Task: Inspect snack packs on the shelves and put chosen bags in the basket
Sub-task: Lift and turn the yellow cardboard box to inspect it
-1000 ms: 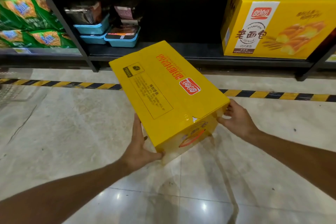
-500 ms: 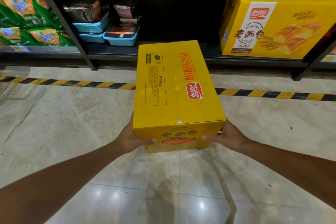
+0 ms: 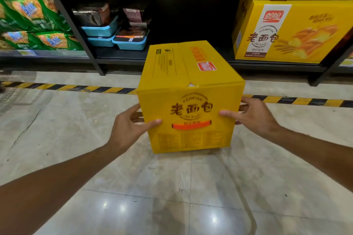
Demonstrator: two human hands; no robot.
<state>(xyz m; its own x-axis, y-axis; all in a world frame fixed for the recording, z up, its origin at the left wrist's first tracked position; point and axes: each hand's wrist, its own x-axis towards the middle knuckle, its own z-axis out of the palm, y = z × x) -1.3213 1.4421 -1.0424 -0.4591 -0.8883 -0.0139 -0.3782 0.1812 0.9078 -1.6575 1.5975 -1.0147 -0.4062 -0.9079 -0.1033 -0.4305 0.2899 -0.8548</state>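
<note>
Both hands clasp the box (image 3: 191,99) between them, left hand (image 3: 127,129) and right hand (image 3: 254,115) with thumbs across its near face, held above the floor (image 3: 152,187). Inspection seems underway. No basket shows; next comes finding one or reshelving on the shelf (image 3: 122,56) beyond.

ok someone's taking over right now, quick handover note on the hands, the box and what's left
Left hand: grips the left side of the yellow box, thumb on the front face.
Right hand: grips the right side, thumb on the front.
The box is held above the floor in front of the low shelf, front label facing the camera. A second yellow box stands on the shelf to the right; green bags lie at left.
Done: box picked up for inspection.
Left: decide on it and place it; no basket is in view.
</note>
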